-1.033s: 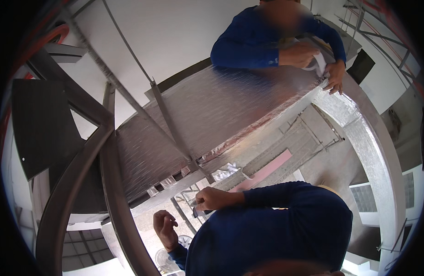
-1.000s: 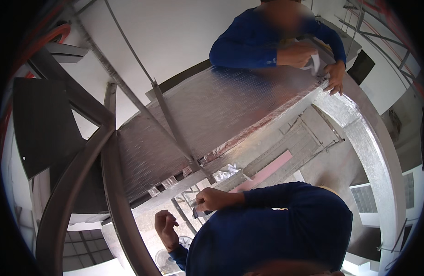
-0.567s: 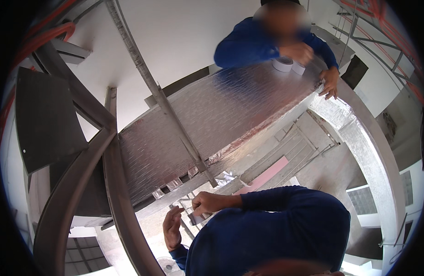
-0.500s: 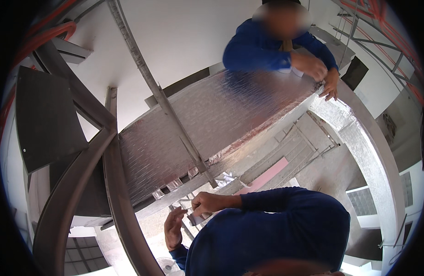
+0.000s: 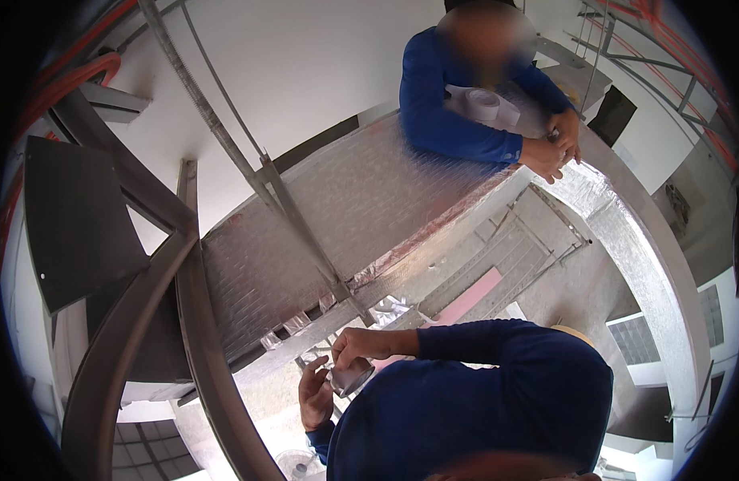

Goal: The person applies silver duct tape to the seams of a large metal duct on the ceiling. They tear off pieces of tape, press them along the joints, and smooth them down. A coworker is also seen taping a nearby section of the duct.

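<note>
Low in the view, a roll of silver tape (image 5: 352, 378) is between my two hands, in front of my blue-clothed chest. My left hand (image 5: 315, 397) holds the roll from its left side, thumb and fingers curved against it. My right hand (image 5: 361, 346) reaches across from the right; its fingers are bent down and pinch at the roll's upper edge. Just beyond my hands runs a large foil-wrapped duct (image 5: 329, 216), with short foil strips (image 5: 297, 323) hanging from its near edge.
Across the duct a co-worker (image 5: 458, 120) in blue leans over it, both hands at its corner near white rolls (image 5: 483, 104). A metal strut (image 5: 225, 144) crosses the duct. Dark steel beams (image 5: 197, 321) stand at the left, beside a dark plate (image 5: 81, 224). Scaffolding (image 5: 506, 264) shows below.
The tape roll has turned and shows more of its round side between my hands. The co-worker has leaned lower, with both hands closer together at the duct corner. The view has shifted slightly.
</note>
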A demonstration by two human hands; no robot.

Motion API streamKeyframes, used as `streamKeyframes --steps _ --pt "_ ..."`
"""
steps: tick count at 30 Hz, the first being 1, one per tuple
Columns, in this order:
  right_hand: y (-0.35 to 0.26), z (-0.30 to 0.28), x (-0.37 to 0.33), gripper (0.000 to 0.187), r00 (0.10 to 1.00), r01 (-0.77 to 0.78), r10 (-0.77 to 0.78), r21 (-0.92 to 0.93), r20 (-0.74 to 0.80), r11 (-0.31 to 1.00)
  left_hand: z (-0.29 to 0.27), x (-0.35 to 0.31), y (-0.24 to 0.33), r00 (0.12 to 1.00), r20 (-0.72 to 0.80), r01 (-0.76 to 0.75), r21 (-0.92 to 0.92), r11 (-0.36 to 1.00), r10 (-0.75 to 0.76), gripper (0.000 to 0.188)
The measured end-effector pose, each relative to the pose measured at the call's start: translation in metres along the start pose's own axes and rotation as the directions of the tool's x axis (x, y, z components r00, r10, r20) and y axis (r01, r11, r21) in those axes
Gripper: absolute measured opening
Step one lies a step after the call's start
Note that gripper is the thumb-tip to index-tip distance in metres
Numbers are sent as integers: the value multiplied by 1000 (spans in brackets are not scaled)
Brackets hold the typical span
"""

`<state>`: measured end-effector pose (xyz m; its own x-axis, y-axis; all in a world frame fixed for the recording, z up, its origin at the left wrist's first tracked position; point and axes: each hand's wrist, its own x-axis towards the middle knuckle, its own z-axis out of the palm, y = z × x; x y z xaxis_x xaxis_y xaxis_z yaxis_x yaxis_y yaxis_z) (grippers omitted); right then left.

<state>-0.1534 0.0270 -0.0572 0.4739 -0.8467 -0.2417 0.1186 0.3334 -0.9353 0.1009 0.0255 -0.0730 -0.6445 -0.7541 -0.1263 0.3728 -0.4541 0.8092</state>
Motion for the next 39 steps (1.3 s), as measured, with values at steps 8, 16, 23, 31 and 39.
streamKeyframes --steps 8,16,23,31,39 --pt "-3 -3 -3 14 1000 6 -9 126 26 992 13 5 -3 997 19 -67 -122 990 69 61" --pt "-7 -6 -3 14 999 15 -20 168 27 986 21 7 0 992 -48 -118 -103 988 114 57" --pt "-9 -7 5 13 999 39 -34 263 -24 964 28 12 9 984 -100 -161 -113 980 151 56" --pt "-10 -5 1 12 1000 19 -16 252 -13 968 36 8 20 998 -56 -11 60 998 14 69" --pt "-13 -10 0 13 1000 -5 -1 240 22 971 44 11 22 1000 5 1 -2 1000 -1 72"
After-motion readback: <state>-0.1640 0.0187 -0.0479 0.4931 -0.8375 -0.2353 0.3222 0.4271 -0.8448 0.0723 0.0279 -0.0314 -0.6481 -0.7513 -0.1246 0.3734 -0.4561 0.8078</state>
